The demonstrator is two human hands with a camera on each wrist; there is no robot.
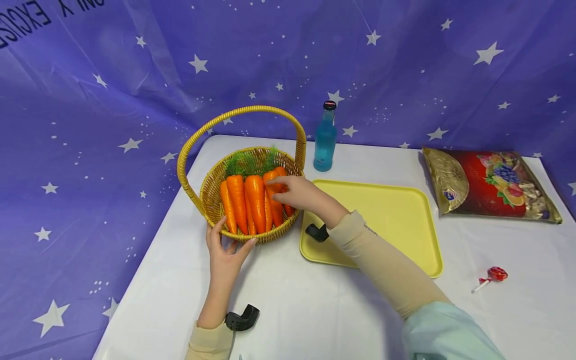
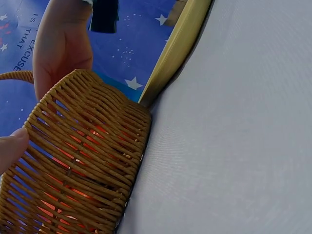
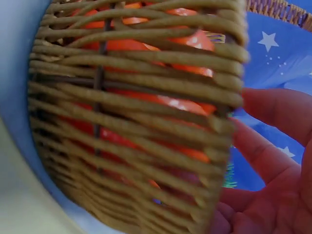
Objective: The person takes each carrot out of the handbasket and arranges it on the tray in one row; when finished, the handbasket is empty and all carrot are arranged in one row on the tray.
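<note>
Carrots stretch near to far, left of and under the right hand, fingers spread; the left hand grips the basket.

A round, golden-brown woven basket with a tall arched handle is stood on the white table, its near rim held by the left hand. Several glossy orange carrots are packed lengthwise inside, green tops toward the far rim, partly covered by the right hand.

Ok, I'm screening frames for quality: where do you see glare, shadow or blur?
Head: glossy highlights on the carrots, a faint shadow beside the right sleeve; left wrist: dim, the white tablecloth looking grey; right wrist: the basket softly blurred.
</note>
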